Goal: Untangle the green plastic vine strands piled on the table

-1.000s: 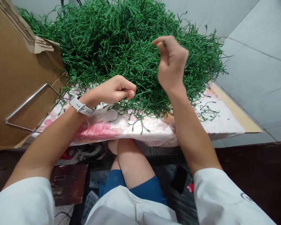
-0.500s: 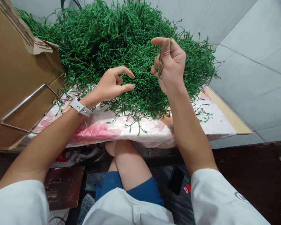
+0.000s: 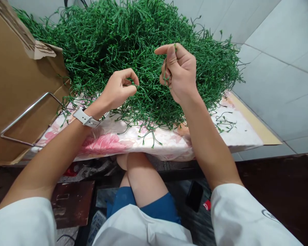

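Note:
A large heap of thin green plastic stems [image 3: 105,44] with small tips covers the back of the table. At the front of the heap, my left hand [image 3: 122,87] has thumb and forefinger pinched together on a thin green stem. My right hand [image 3: 179,71] is raised over the heap, to the right of my left hand. Its thumb presses a green stem against the curled fingers, and the forefinger points left. A part of this stem hangs down along the fingers.
Pink-flowered cloth [image 3: 105,145] covers the table, with loose stems [image 3: 224,123] at the right. A cardboard box [image 3: 23,85] with a metal wire handle [image 3: 28,114] stands at the left. Tiled wall [image 3: 277,75] rises at the right. A black phone [image 3: 194,196] lies below the table.
My left thumb and forefinger were apart and have now closed on a stem. My right hand has moved slightly left, still with its stem. The view has shifted slightly.

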Demonstrator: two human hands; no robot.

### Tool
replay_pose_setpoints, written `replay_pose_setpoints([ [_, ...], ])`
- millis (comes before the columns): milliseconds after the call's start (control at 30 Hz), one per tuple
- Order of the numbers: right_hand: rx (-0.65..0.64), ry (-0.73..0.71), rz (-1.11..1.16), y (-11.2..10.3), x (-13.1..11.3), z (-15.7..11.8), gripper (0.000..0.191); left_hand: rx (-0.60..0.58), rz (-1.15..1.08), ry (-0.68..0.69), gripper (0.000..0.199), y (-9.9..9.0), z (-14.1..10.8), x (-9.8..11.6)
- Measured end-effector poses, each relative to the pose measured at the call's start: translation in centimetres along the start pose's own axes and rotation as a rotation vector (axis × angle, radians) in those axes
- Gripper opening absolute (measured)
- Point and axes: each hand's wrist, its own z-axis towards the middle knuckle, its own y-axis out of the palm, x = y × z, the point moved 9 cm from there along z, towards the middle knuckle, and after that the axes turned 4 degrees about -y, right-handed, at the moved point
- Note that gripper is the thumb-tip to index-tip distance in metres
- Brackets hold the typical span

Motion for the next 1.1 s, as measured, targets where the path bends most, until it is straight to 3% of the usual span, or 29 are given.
replay_pose_setpoints([
  [33, -0.001, 0.002, 0.0, 0.0, 0.1, 0.0, 0.06, -0.02, -0.02, -0.004, 0.004, 0.1, 0.1, 0.0],
  [167, -0.005, 0.015, -0.027, 0.2, -0.1, -0.3, 0.06, -0.018, 0.034, 0.03, 0.043, 0.2, 0.1, 0.1],
  [300, -0.003, 0.009, -0.006, 0.5, -0.8, -0.5, 0.057, 0.046, 0.074, 0.104, 0.037, 0.3, -0.2, 0.0],
  [600, 0.002, 0.052, 0.012, 1.1, -0.4, -0.7, 0.058, -0.048, 0.006, 0.149, 0.05, 1.5, -0.6, 0.9],
  [700, -0.045, 0.048, 0.041, 2.4, -1.1, -1.0, 0.06, -0.043, -0.024, 0.196, 0.06, 1.9, -0.8, 1.6],
  [833, -0.139, 0.055, 0.067, 4.4, -1.9, -1.5, 0.065, -0.001, -0.056, 0.246, 0.058, 1.9, -0.8, 1.6],
  [1000, -0.118, 0.093, 0.017, 4.7, -1.5, -1.8, 0.058, -0.141, 0.003, 0.243, 0.051, 3.1, -1.0, 1.7],
  [1100, -0.182, 0.068, -0.079, 4.9, -1.9, -1.9, 0.048, -0.206, 0.078, 0.215, 0.047, 3.7, -1.2, 1.7],
])
